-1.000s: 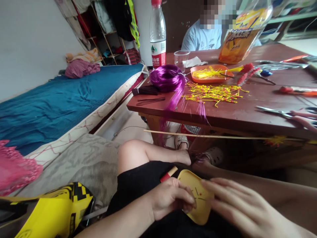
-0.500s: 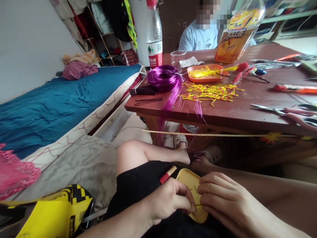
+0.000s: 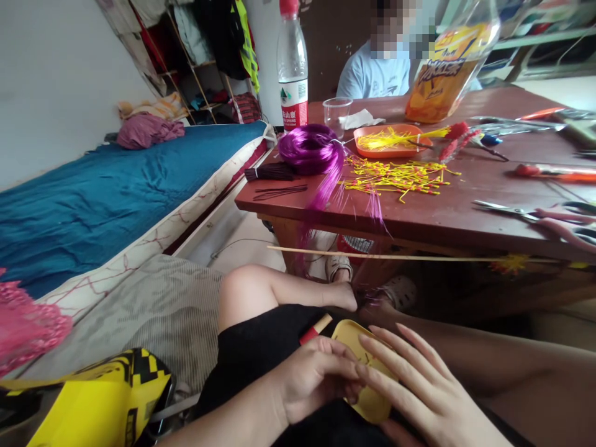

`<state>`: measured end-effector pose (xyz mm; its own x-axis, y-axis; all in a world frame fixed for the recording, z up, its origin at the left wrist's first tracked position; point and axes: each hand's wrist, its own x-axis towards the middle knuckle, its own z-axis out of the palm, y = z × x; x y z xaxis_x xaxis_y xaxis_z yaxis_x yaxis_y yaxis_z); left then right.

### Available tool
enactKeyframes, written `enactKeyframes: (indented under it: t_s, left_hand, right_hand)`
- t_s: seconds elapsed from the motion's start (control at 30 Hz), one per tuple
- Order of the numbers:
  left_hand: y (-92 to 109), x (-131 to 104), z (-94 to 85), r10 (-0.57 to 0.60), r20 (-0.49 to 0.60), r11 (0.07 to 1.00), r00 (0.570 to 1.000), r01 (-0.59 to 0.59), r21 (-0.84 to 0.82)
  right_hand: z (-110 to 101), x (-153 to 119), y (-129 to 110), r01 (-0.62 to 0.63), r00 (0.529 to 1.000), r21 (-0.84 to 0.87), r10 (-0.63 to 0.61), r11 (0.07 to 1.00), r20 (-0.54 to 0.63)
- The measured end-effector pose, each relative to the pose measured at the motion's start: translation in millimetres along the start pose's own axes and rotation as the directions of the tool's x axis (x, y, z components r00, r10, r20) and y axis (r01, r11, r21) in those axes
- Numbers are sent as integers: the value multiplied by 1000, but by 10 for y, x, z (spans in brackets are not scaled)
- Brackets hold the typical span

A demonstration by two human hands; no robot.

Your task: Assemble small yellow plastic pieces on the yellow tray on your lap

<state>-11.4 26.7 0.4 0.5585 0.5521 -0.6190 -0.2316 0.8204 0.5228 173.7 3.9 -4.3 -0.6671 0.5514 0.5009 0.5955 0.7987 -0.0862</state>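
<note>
A small yellow tray (image 3: 350,335) lies on the black cloth over my lap, with a few short dark thin pieces on it. Over its left side is my left hand (image 3: 314,375), fingers curled in a pinch; anything between the fingertips is too small to make out. My right hand (image 3: 416,382) reaches across the tray's right part, its fingers stretched and slightly spread, the lower fingertips close to my left fingertips. My right thumb is mostly hidden. By my left knuckles rests a small red and tan piece (image 3: 316,329).
On the brown table (image 3: 433,214) are a purple fibre coil (image 3: 307,149), yellow red-tipped stems (image 3: 395,177), an orange tray (image 3: 390,151), scissors (image 3: 535,215) and bottles. A thin stick (image 3: 372,256) runs along the table's front. A person (image 3: 372,74) sits opposite. A bed (image 3: 139,180) stands left.
My right hand's fingers have straightened and spread over the tray. My left hand has lifted slightly from the tray's lower part, still pinched.
</note>
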Motion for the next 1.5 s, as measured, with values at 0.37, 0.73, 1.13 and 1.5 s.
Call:
enactKeyframes:
  t_s: [0.37,0.73,1.13,1.5]
  left_hand:
    - [-36,34,15,23,-50,1000,998,-22,19]
    - [-47,96,8,-332,131,941,934,319,113]
    - [94,198,-10,-84,-15,989,996,86,123]
    - [167,209,58,49,-39,930,998,-32,367]
  right_hand:
    - [-73,111,-88,119,990,-19,-120,993,-69]
    - [-232,130,85,437,897,162,-441,884,-15]
    - [90,99,7,-397,905,575,409,716,115]
    - [37,201,93,-589,799,635,482,500,361]
